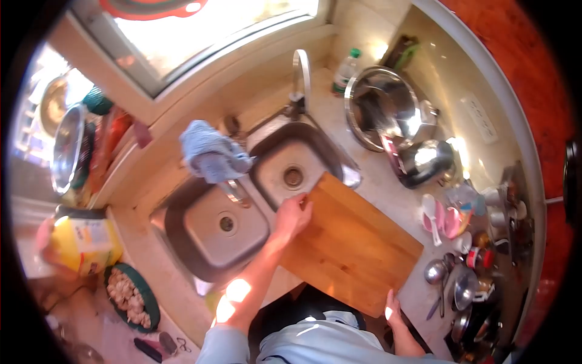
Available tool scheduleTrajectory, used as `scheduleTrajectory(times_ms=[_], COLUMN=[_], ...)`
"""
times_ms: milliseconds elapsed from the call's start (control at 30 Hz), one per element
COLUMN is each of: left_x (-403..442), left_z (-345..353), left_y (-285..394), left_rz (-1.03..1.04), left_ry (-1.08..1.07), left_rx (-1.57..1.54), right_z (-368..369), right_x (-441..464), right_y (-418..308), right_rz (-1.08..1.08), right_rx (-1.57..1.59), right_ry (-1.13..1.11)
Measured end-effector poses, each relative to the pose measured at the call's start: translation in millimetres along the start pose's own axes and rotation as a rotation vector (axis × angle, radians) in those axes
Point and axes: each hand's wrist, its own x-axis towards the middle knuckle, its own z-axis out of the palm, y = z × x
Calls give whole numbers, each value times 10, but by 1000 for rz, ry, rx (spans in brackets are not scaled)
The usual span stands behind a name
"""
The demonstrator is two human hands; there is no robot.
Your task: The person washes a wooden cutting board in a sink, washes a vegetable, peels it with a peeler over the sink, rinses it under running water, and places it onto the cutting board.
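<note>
So the pale desk (379,197) wraps right round a double sink (203,236), and the wooden board (348,246) is the thing being handled, a bit right of centre in the frame; it's set at a slant, top corner reaching the right basin's edge, though I can't tell if wood and metal touch there. The left hand (294,213) has its grip closed on the board's upper-left side; the right hand (394,309) has its grip on the edge near the bottom corner, fingers underneath hidden. IMO holding opposite sides is the right call for a wide flat slab; I'd share the weight evenly, keep it from twisting, and mind that top corner near the rim.

Materials, big to small: the sink is dull greyish metal with rounded corners; the board is a flat rectangle, warm orange-brown, with visible grain and a few darker patches; the big bowl (403,97) at upper right is mirror-shiny and round; the blue cloth (212,148), upper left of centre, is crumpled and looks soft; the green-capped bottle (345,74) up top looks like clear plastic.
</note>
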Motion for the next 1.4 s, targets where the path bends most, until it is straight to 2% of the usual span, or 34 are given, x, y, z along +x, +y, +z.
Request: scheduleTrajectory(times_ms=[67,133,167,267,300,333,400,500,567,600,667,700,733,800,867,900,933,967,1000,1067,1133,1167,1267,1333,1367,1400], left_x=[-107,-359,-562,-787,-832,-879,-952,-1021,-1019,-1011,-1040,-1070,-1134,-1331,-1627,-1819,-2111,-2353,-2607,-2968,-3131,-3116,-2917,-2567,-2357,-2077], left_z=[-40,-323,-530,-959,-1048,-1139,-1444,-1862,-2036,-2138,-2322,-2427,-2497,-2582,-2461,-2325,-2075,-1709,-1472,-1076,-712,-625,-782,-827,-851,-907], left_y=[-250,-225,-13,85,141,251,160,227,326,332,231,77,-43,-187,-542,-830,-1103,-1368,-1391,-1551,-1764,-1814,-1635,-1626,-1610,-1566], left_rz=[92,28,34,436,559,645,453,420,434,431,389,378,341,290,273,432,148,-67,-334,-690,-719,-726,-602,-363,-245,-221], left_ry=[257,499,593,705,571,454,478,481,473,475,530,573,616,804,861,890,744,808,752,627,713,758,698,769,795,782], left_rx=[-168,-443,-572,-1012,-1102,-1244,-749,-475,-187,-35,-128,-26,-130,-19,83,53,78,-44,251,133,177,196,105,-263,-443,-459], right_z=[-116,-67,-89,-372,-429,-487,-507,-40,408,648,1244,1422,1597,1910,2155,2192,2245,2307,2352,2393,2368,2385,2328,2325,2380,2457], right_x=[-141,-112,-37,13,-87,-134,-159,80,96,135,359,310,243,177,177,128,134,163,192,185,178,145,-33,-187,-268,-352], right_y=[-542,-459,-368,-673,-881,-1228,-2038,-2935,-3612,-3941,-4380,-4700,-4981,-5314,-5450,-5476,-5487,-5450,-5392,-5300,-5223,-5141,-5068,-4956,-4834,-4720], right_rz=[285,240,322,261,-153,-219,-336,-763,-898,-1024,-1297,-1319,-1333,-1470,-1520,-1574,-1589,-1599,-1604,-1627,-1668,-1623,-1564,-1558,-1509,-1459], right_rx=[84,250,282,-368,-789,-765,-716,-494,-188,-160,-196,-180,-164,-10,-108,-145,-173,-204,-239,-266,-336,-313,-324,-215,-195,-170], right_ry=[-105,-63,-97,-203,-40,-79,-161,-111,-240,-298,-214,-259,-301,-285,-260,-266,-271,-272,-274,-211,-185,-241,-195,-106,-183,-257])
